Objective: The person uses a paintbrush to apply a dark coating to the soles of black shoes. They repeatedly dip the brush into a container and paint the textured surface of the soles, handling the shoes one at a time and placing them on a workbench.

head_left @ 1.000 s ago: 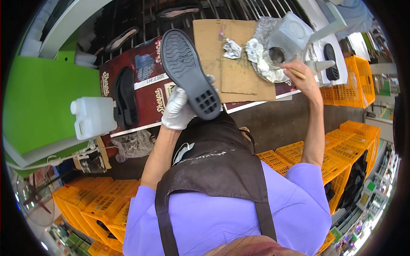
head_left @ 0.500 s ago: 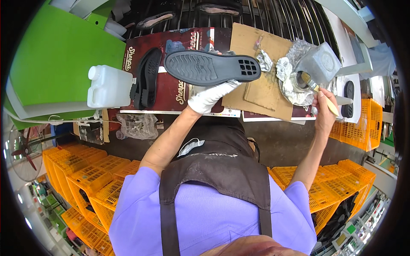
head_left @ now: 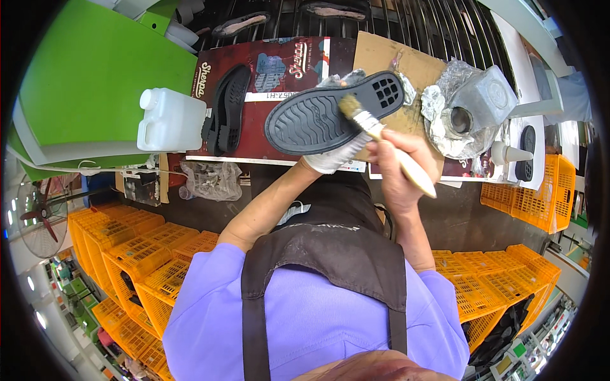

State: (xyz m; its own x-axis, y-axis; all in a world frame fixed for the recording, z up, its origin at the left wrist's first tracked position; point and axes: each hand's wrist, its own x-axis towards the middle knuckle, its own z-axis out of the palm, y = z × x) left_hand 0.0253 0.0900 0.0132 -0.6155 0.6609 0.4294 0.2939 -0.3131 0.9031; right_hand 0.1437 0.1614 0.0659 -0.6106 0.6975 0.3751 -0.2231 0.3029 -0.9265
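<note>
One black shoe sole (head_left: 311, 120), tread facing the camera, held from beneath by the white-gloved left hand (head_left: 333, 159). One flat brush (head_left: 366, 120), pale handle in the bare right hand (head_left: 408, 168), bristles against the tread. One maroon printed board (head_left: 251, 71), bearing further black soles (head_left: 236, 101). One white jug (head_left: 173, 120), beside these. One brown cardboard sheet (head_left: 375, 54). One clear plastic container (head_left: 494, 92), crumpled foil (head_left: 433, 105) near its mouth. Orange crates (head_left: 489, 286), several.

One paintbrush (head_left: 366, 121), at least three black shoe soles (head_left: 311, 119), one white jug (head_left: 173, 120) on the left, one nozzle bottle (head_left: 510, 153) on the right, one fan (head_left: 43, 216).
</note>
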